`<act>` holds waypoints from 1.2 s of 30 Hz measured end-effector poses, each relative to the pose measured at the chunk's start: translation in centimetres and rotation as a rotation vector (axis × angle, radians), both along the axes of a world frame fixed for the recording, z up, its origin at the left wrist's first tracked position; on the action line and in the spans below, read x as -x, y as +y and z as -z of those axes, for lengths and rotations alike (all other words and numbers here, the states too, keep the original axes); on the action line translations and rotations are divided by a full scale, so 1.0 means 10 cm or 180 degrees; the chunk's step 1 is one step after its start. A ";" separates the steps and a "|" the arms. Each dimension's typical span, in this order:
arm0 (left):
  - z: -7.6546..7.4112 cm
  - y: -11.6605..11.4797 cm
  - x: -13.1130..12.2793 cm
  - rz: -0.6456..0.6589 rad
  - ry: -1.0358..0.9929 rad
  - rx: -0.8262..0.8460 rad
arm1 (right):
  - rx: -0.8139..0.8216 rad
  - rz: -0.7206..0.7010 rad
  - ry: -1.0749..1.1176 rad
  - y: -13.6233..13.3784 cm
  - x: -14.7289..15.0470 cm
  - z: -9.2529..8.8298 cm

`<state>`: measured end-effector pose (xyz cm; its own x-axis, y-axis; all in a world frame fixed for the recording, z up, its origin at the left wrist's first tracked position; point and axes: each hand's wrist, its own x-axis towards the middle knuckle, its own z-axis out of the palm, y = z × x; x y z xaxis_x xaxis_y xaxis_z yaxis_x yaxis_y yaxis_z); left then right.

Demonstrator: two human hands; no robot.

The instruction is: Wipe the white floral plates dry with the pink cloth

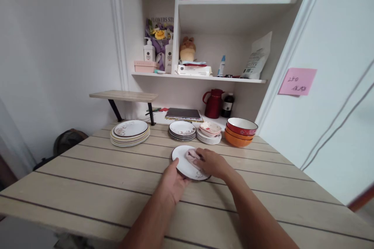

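Observation:
A white plate with a dark rim and a floral print (181, 160) is tilted a little above the wooden table. My left hand (173, 182) grips its near left edge, thumb on top and fingers beneath. Bunched in my right hand (212, 162) is a pale pink cloth (191, 155), pressed onto the plate's face. Behind the plate stands a stack of similar dark-rimmed plates (182, 129). Beside that stack are small white plates (209, 139) with little pink-patterned dishes (210, 128) on top.
Larger plates (130, 134) are stacked at the left, near a small raised shelf (124, 95). Red and orange bowls (239, 132) stand nested at the right. A red jug (214, 103), a dark bottle (228, 105) and a grey laptop-like slab (183, 113) sit along the back.

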<state>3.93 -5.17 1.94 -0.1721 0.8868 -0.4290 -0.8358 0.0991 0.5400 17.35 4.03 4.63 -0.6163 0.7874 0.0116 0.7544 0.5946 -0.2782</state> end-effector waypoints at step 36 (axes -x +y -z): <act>0.00 0.01 0.00 -0.0003 -0.0046 0.0028 | 0.0237 -0.0935 0.0354 -0.22 0.04 -0.08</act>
